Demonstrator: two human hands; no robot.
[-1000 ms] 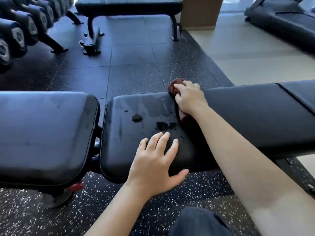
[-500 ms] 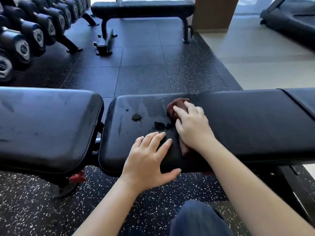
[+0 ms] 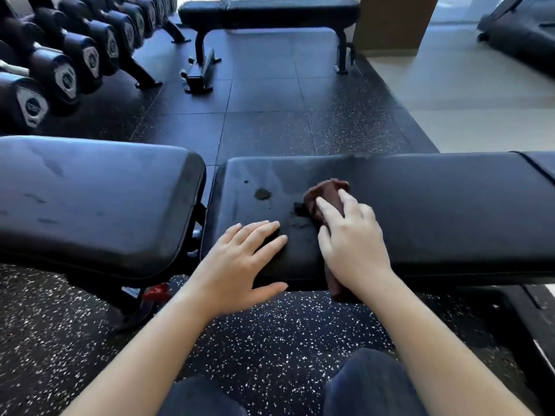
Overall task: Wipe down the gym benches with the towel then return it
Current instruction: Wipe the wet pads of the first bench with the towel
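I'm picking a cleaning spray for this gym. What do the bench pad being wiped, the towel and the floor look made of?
Bench pad: probably black vinyl or faux leather; smooth, dull sheen, damp-looking spots sitting on top. Towel: reddish-brown soft cloth, perhaps terry or microfibre; it bunches in folds. Floor: likely rubber tiles; matt black with white flecks, visible seams.
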